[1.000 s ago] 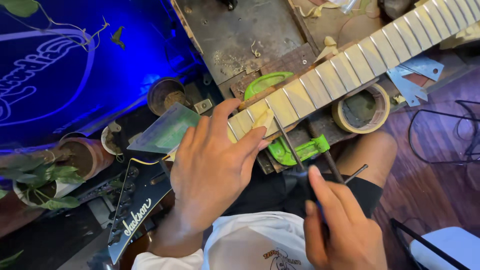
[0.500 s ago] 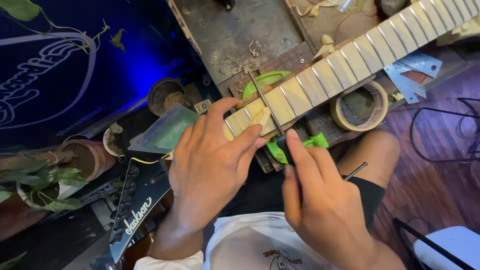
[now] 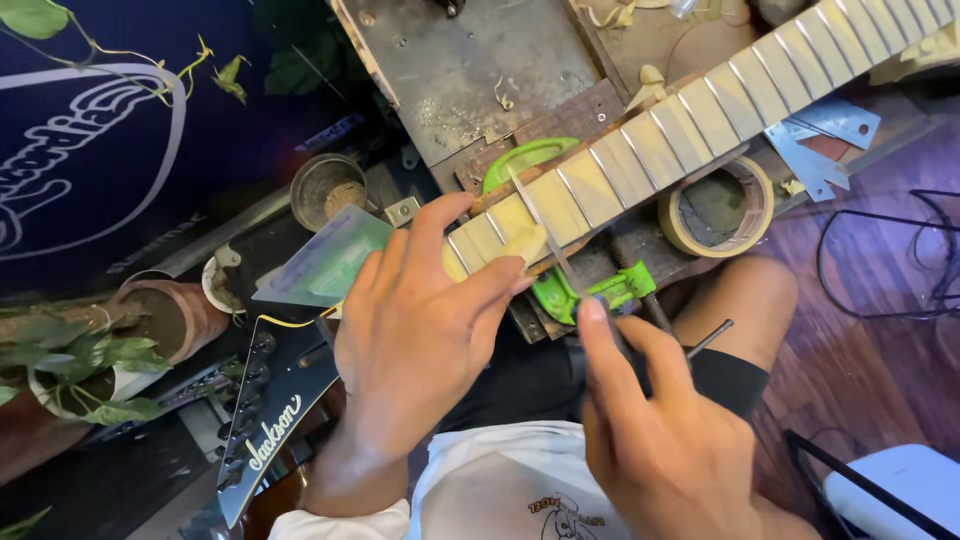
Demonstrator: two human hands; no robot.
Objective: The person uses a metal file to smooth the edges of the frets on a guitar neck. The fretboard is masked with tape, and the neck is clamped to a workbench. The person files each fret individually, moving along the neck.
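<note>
Right hand [image 3: 665, 430] nearest the camera, fingers curled and closed around the handle end of a thin metal file [image 3: 545, 235]; index finger stretched forward along the tool. File blade runs up and away, lying across the guitar neck [image 3: 680, 135] close to its near end. Left hand [image 3: 420, 330] just beside, palm down, fingers spread and pressing flat on that near end of the neck; it grips nothing, thumb reaching over the far edge. Neck pale, crossed by metal frets, running diagonally up to the right corner. Green clamp [image 3: 590, 290] under the neck, between the two hands. Black headstock [image 3: 270, 410] at lower left, below the left wrist. Roll of tape [image 3: 720, 205] beyond the right hand, just beside the neck. Round tin [image 3: 325, 190] further left. Potted plant [image 3: 90, 345] at the left edge. Grey metal plate [image 3: 460, 70] at the far top.
</note>
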